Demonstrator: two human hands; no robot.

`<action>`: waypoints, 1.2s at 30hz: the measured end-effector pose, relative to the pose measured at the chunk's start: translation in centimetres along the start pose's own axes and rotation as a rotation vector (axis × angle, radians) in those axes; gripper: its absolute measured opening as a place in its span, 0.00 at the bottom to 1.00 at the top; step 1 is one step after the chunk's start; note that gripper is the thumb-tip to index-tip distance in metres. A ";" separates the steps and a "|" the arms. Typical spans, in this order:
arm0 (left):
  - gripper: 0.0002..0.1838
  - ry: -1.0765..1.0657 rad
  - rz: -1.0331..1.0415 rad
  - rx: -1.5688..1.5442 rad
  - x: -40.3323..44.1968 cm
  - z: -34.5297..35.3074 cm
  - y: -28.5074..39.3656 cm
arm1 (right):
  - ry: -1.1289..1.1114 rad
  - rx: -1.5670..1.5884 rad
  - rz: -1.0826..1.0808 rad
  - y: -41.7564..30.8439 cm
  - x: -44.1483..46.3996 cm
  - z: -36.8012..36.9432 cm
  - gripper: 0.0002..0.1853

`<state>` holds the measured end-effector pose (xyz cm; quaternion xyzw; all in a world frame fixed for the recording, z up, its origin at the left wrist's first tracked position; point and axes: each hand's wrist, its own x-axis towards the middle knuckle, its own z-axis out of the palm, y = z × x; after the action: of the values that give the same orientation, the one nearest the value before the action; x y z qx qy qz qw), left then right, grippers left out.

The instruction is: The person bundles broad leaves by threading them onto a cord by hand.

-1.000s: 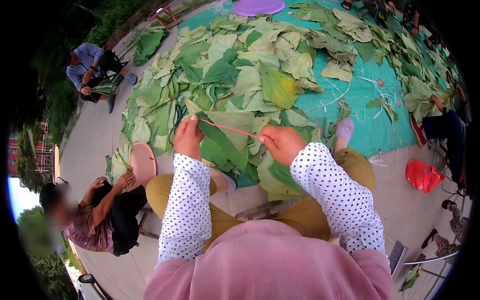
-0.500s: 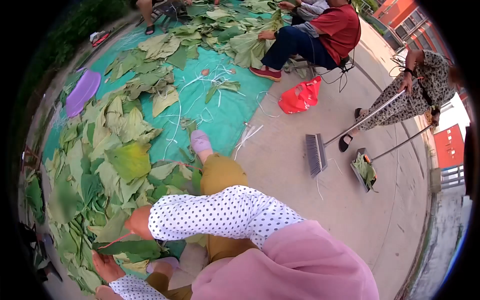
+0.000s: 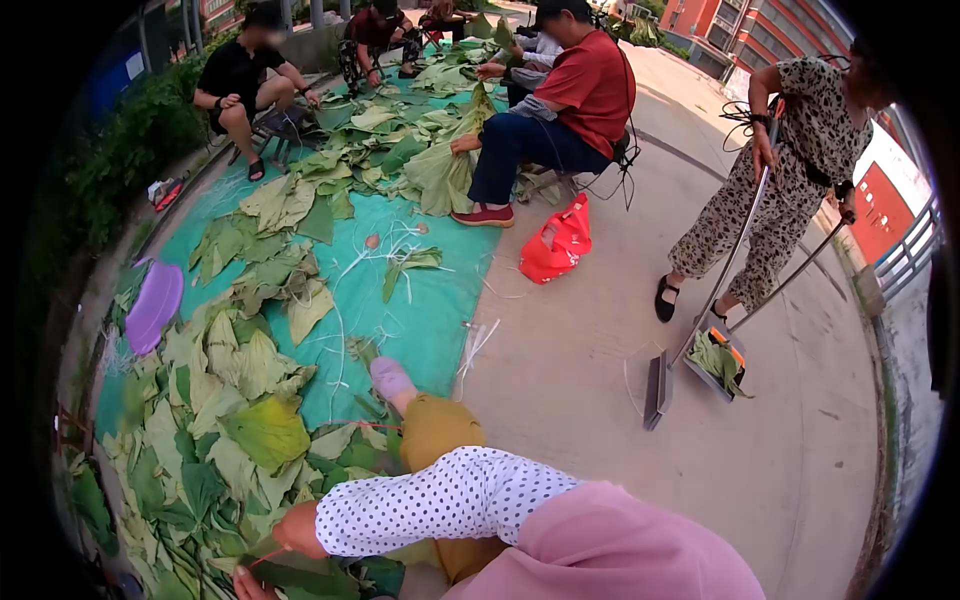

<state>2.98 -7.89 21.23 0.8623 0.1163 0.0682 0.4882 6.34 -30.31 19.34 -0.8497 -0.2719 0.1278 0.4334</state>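
Note:
My right hand, at the end of a white polka-dot sleeve, is closed on a thin red string. The string runs down to the fingertips of my left hand, which is partly cut off by the lower edge. Those fingers look pinched on the string, beside a dark green folded leaf. Around both hands lie heaped large leaves, apparently lotus leaves. One yellowish leaf lies on top of the heap.
A green tarp bears leaves and white strings. A purple basin tilts at left. A person in red sits handling leaves near a red bag. Another person stands with a broom and dustpan. Others sit farther back.
My view has tipped up, showing more seated people, and my hands sit lower in it. The standing person's broom has moved close to the dustpan.

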 end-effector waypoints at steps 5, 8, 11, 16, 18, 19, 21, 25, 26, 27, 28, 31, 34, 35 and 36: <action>0.26 -0.378 -0.060 -0.338 -4.4 4.4 2.9 | 0.052 0.002 0.101 -0.4 -0.3 -0.2 0.12; 0.21 -0.107 -0.156 -0.717 -5.9 5.7 4.3 | 0.076 0.036 0.115 -1.3 -1.0 -1.0 0.12; 0.20 -0.078 -0.302 -0.915 -5.1 4.9 2.0 | 0.079 0.084 0.026 -0.6 -0.8 0.1 0.10; 0.08 -0.108 -0.242 -0.725 -4.4 4.4 2.2 | 0.124 -0.007 -0.136 -0.1 -1.0 -0.7 0.10; 0.08 -0.075 -0.232 -0.692 -4.6 4.2 3.2 | 0.160 0.004 -0.110 -1.0 -1.2 -1.5 0.12; 0.08 -0.084 -0.232 -0.694 -4.6 4.1 3.3 | 0.192 0.044 -0.125 -1.3 -1.1 -1.8 0.14; 0.09 -0.095 -0.223 -0.638 -4.8 4.0 3.7 | 0.217 0.084 -0.140 -1.2 -0.8 -1.8 0.16; 0.09 -0.129 -0.207 -0.543 -4.6 3.2 3.1 | 0.002 0.210 -0.166 -0.8 -1.1 -1.7 0.12; 0.10 -0.115 -0.258 -0.601 -4.7 3.0 3.3 | -0.025 0.115 -0.195 -0.2 -1.2 -1.8 0.10; 0.10 -0.112 -0.271 -0.608 -4.7 2.8 2.9 | -0.054 0.018 -0.223 0.5 -1.4 -1.8 0.08; 0.10 -0.098 -0.272 -0.634 -4.6 2.5 2.4 | -0.092 -0.020 -0.252 1.7 -1.5 -1.5 0.07; 0.10 -0.083 -0.284 -0.677 -4.6 1.9 1.4 | -0.311 -0.217 -0.156 6.1 -2.9 0.2 0.09; 0.10 -0.077 -0.278 -0.726 -4.8 1.4 0.8 | -0.652 -0.441 0.058 7.8 -4.3 0.0 0.12; 0.10 -0.073 -0.280 -0.733 -4.8 1.4 0.6 | -0.815 -0.541 0.139 9.3 -4.4 0.5 0.14; 0.10 -0.077 -0.301 -0.747 -4.9 1.3 0.2 | -0.912 -0.644 0.275 10.9 -5.0 1.8 0.16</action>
<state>-1.39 -10.39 20.74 0.6008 0.1904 0.0011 0.7764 5.27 -37.12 9.40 -0.8253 -0.3433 0.4474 -0.0287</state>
